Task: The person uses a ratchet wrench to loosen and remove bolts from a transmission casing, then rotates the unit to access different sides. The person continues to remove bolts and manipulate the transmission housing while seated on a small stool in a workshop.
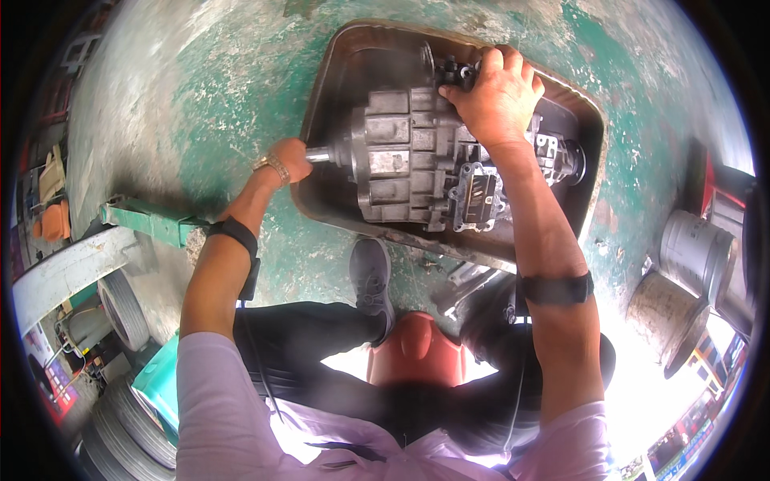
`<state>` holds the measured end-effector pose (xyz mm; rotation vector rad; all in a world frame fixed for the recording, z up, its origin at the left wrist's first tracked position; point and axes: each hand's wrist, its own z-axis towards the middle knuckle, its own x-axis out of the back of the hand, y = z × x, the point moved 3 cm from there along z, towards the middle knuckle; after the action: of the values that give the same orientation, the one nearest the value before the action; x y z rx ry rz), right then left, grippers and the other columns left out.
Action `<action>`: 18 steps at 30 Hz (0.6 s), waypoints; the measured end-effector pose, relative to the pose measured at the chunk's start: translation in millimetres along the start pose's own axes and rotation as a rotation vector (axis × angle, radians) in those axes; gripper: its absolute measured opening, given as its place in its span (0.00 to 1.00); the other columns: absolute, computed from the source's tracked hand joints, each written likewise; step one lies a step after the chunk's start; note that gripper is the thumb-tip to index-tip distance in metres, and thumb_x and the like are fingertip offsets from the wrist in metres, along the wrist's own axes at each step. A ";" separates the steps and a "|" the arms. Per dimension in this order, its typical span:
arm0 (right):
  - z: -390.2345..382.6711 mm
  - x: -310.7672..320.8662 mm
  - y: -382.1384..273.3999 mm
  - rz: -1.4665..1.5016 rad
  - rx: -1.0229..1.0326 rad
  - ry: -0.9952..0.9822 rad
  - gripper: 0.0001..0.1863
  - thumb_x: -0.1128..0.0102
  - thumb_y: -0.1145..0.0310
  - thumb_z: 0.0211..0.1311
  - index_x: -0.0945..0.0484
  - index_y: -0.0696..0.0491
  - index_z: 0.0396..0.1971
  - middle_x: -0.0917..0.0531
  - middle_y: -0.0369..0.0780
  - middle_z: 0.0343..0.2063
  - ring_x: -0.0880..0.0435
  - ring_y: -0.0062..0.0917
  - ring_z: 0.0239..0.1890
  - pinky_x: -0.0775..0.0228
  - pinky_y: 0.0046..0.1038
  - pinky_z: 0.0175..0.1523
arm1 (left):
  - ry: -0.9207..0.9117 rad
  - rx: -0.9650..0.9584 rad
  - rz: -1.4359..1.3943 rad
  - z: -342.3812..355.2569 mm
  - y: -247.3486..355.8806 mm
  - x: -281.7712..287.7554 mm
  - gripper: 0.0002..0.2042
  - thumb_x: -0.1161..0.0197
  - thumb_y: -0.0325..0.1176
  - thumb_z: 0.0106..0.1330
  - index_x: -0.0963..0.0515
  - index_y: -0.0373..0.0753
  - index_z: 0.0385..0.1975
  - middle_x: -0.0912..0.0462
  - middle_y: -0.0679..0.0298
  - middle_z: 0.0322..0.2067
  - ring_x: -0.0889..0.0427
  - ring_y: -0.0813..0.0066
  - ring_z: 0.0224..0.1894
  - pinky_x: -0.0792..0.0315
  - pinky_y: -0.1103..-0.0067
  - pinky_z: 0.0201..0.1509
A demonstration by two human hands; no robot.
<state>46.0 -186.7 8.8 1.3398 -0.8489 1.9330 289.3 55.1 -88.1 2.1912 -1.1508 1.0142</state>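
While the left hand (290, 163) is making a closed fist around the end of the metal shaft (318, 154), the right hand (501, 104) is lying over the far side of the gearbox (401, 156), well to the right of that fist; in this head view its thumb is reaching leftward and its fingers are bending over the far parts, but I cannot tell whether they are pinching anything. The gearbox is sitting inside the metal tray (600, 152), with its shaft pointing into the left fist. The person seems to be steadying or positioning the gearbox from two sides, and a move from this hold is probably calling for both hands working together, since the casing is looking heavy. The tray's left rim is running just beside the left fist, so knuckles are risking a knock; its far rim is passing near the right fingers. Room is opening over the green floor (216, 104) left of the fist, while nearer than both hands a grey shoe (370, 272) and metal pieces (465, 284) are crowding the tray's near edge.
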 end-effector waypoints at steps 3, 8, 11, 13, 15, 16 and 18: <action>0.2 0.1 0.9 0.010 0.009 0.023 0.35 0.27 0.41 0.38 0.24 0.50 0.42 0.25 0.40 0.46 0.28 0.35 0.52 0.40 0.42 0.54 | 0.192 -0.018 -0.012 -8.9 4.6 -5.2 0.10 0.37 0.29 0.51 0.21 0.32 0.32 0.19 0.43 0.33 0.19 0.46 0.39 0.25 0.62 0.45; -0.1 -0.7 3.0 0.011 0.013 0.047 0.34 0.26 0.41 0.36 0.24 0.50 0.40 0.24 0.40 0.44 0.26 0.35 0.50 0.39 0.41 0.53 | 0.624 -0.149 -0.006 -40.2 12.2 -15.9 0.11 0.37 0.24 0.52 0.28 0.34 0.34 0.22 0.46 0.34 0.21 0.45 0.39 0.26 0.60 0.43; 0.9 1.1 4.5 -0.003 0.022 0.086 0.34 0.24 0.43 0.34 0.24 0.50 0.38 0.23 0.40 0.42 0.25 0.36 0.48 0.37 0.41 0.51 | 0.655 -0.170 0.020 -40.5 12.7 -18.0 0.12 0.38 0.22 0.52 0.29 0.34 0.36 0.25 0.48 0.36 0.23 0.46 0.40 0.26 0.62 0.44; 1.3 3.9 4.7 0.014 0.053 0.143 0.33 0.23 0.45 0.32 0.24 0.50 0.36 0.22 0.40 0.40 0.24 0.36 0.46 0.36 0.41 0.50 | 0.610 -0.138 0.007 -35.3 10.8 -17.5 0.11 0.38 0.22 0.52 0.28 0.33 0.35 0.23 0.47 0.36 0.22 0.46 0.39 0.25 0.61 0.43; 2.2 3.2 7.0 0.074 0.019 0.048 0.34 0.24 0.46 0.35 0.25 0.50 0.40 0.24 0.41 0.45 0.27 0.38 0.51 0.39 0.43 0.55 | 0.578 -0.106 0.003 -29.7 9.2 -15.1 0.10 0.38 0.22 0.52 0.27 0.33 0.34 0.22 0.46 0.34 0.21 0.46 0.38 0.24 0.61 0.42; 2.4 2.7 8.0 0.105 0.001 0.000 0.34 0.24 0.46 0.36 0.25 0.51 0.42 0.25 0.42 0.48 0.28 0.39 0.53 0.40 0.43 0.58 | 0.561 -0.084 0.004 -27.3 8.9 -14.3 0.09 0.39 0.23 0.52 0.26 0.33 0.33 0.21 0.46 0.33 0.20 0.46 0.37 0.24 0.60 0.42; 2.2 3.6 7.9 0.090 0.000 -0.020 0.34 0.24 0.46 0.36 0.25 0.51 0.42 0.25 0.42 0.48 0.28 0.39 0.53 0.40 0.43 0.58 | 0.502 -0.037 0.011 -23.1 7.8 -13.1 0.07 0.39 0.24 0.52 0.24 0.33 0.31 0.19 0.45 0.32 0.19 0.46 0.36 0.23 0.60 0.41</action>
<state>39.9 -192.7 11.6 1.3435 -0.9335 1.9903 268.7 73.1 -83.5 1.7535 -0.9346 1.4279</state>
